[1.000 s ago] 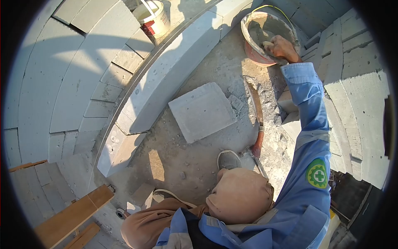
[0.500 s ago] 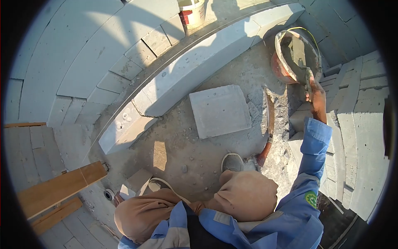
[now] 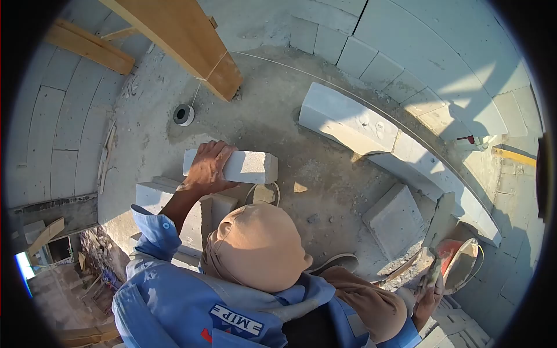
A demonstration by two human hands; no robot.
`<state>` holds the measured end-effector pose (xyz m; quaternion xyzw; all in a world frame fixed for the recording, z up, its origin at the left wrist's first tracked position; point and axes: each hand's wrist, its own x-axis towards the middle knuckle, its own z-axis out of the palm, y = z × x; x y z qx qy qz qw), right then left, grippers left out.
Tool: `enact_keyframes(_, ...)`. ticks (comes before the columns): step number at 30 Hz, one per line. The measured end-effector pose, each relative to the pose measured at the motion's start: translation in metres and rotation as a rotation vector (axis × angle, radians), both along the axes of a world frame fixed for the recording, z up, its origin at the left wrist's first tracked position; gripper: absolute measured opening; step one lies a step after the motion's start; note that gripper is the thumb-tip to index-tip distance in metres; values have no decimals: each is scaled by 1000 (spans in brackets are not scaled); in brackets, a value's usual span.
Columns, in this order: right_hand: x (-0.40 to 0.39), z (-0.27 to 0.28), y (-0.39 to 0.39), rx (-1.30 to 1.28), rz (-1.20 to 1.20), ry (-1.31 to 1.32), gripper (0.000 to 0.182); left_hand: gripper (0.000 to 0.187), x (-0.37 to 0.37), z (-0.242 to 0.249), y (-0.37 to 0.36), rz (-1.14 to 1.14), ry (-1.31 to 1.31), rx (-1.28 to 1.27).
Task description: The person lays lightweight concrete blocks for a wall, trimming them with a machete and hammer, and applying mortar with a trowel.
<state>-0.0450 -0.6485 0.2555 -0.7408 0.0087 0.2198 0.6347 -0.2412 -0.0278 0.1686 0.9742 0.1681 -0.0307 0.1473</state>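
Note:
In the head view my left hand (image 3: 210, 168) is wrapped over the top of a white block (image 3: 250, 167), just in front of my left shoe. My right hand (image 3: 428, 294) is closed round the handle of a trowel (image 3: 441, 220) at the lower right, its blade pointing up and away from me. Beside that hand stands a reddish bucket (image 3: 462, 264) with grey stuff on its inside. A square white slab (image 3: 395, 221) lies on the floor to the left of the trowel.
A curved row of white blocks (image 3: 377, 130) runs along the wall. A wooden beam (image 3: 191, 40) comes down at the upper left, near a round spool (image 3: 184, 115). More blocks (image 3: 154, 196) lie left of my knee. A level (image 3: 514, 155) shows far right.
The view has swung to the left. My left hand, mostly hidden before, now grips a block. My right hand has drawn the trowel out of the bucket.

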Motion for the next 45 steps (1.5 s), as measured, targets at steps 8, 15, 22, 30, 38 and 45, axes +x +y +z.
enact_keyframes(8,59,35,232,-42,611,208,62,85,-58,23,83,-57,-41,-66)
enact_keyframes(15,31,-66,398,-26,679,197,52,83,-95,0,116,42,-66,-2)
enact_keyframes(22,-11,-162,508,-459,627,-674,52,89,-83,-1,122,150,-115,-39)
enact_keyframes(30,-15,-188,513,-662,622,-815,53,95,-70,-1,134,181,-151,-70)
enact_keyframes(38,-34,-209,461,-882,506,-823,49,93,-74,-2,131,170,-145,-81)
enact_keyframes(45,-40,-198,460,-831,439,-907,49,90,-72,-3,129,176,-153,-38)
